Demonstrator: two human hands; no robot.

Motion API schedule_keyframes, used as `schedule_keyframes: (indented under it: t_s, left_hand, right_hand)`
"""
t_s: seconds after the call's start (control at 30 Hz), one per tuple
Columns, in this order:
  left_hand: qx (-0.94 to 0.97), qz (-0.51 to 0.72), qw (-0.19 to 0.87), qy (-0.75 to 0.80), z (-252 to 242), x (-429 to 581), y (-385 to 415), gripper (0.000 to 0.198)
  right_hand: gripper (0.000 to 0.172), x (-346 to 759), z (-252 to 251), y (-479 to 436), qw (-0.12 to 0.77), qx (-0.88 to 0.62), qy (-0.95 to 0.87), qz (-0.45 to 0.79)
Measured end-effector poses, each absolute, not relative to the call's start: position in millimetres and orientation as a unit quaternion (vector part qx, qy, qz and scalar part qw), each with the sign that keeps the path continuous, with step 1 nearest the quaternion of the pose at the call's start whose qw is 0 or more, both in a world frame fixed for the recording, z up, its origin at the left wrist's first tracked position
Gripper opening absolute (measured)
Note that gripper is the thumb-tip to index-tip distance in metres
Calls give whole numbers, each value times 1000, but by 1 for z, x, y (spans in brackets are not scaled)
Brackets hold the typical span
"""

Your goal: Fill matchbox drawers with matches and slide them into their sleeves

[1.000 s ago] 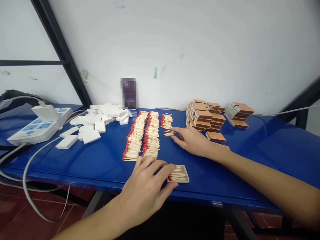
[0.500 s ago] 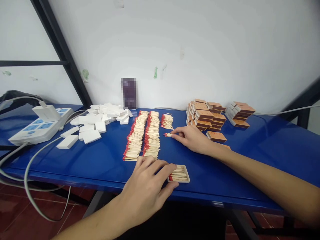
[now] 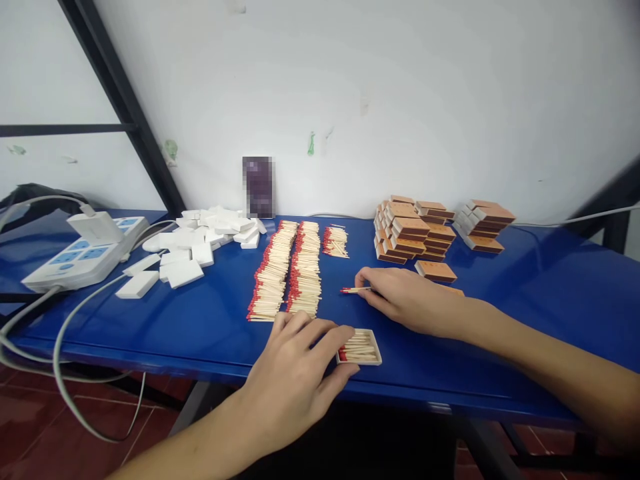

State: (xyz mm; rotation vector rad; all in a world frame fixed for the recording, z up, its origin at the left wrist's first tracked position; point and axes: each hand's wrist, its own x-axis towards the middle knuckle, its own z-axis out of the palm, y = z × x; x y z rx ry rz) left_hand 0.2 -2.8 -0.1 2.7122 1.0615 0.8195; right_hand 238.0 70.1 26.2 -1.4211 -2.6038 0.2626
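Note:
My left hand [image 3: 300,380] grips a small white matchbox tray [image 3: 379,348] near the table's front edge, thumb and fingers on its sides. Red-headed matches [image 3: 359,348] lie inside it, their heads toward my left hand. Between the fingertips of my right hand [image 3: 400,300] are a few matches [image 3: 353,290], held above the table with the heads pointing left. Two long rows of matches, a left row [image 3: 273,273] and a right row [image 3: 306,270], lie beyond my left hand. A smaller pile of matches [image 3: 335,241] sits farther back.
Matchbox sleeves [image 3: 411,228] are stacked at the back right, with another stack [image 3: 484,223] beside them and a single sleeve [image 3: 436,271] in front. White trays [image 3: 200,233] are heaped at left, near a power strip [image 3: 85,257] with cables. A blurred dark rectangle [image 3: 259,187] leans on the wall.
My right hand has moved toward me and slightly right, carrying the matches away from the small pile. My left hand stays on the tray.

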Motion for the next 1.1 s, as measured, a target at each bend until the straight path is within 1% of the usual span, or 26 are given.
schedule_keyframes:
  t_s: [0.17, 0.3, 0.37, 0.5, 0.57, 0.67, 0.8, 0.97, 1.1]
  left_hand:
    - [895, 266, 60, 355, 0, 0, -3, 27]
    - [891, 274, 57, 359, 0, 0, -5, 31]
    - [885, 287, 55, 363, -1, 0, -4, 39]
    - [866, 321, 62, 377, -5, 1, -3, 63]
    - [856, 336, 71, 386, -7, 1, -2, 68]
    - [849, 348, 79, 388, -8, 1, -2, 71]
    - [859, 337, 69, 379, -6, 1, -2, 66]
    - [870, 320, 61, 370, -3, 2, -2, 36]
    - [875, 305, 64, 370, -2, 2, -2, 23]
  right_hand:
    - [19, 239, 25, 69, 55, -464, -881, 67]
    - [19, 240, 28, 68, 52, -461, -882, 76]
    - [21, 240, 32, 65, 55, -454, -884, 93]
    - [24, 236, 46, 52, 63, -432, -887, 149]
    - [26, 233, 52, 45, 70, -417, -889, 175]
    - [25, 228, 55, 36, 71, -393, -892, 213]
    - [20, 221, 48, 32, 81, -382, -893, 224]
    - [17, 218, 46, 34, 94, -378, -892, 230]
    - [23, 220, 49, 33, 88, -375, -898, 212]
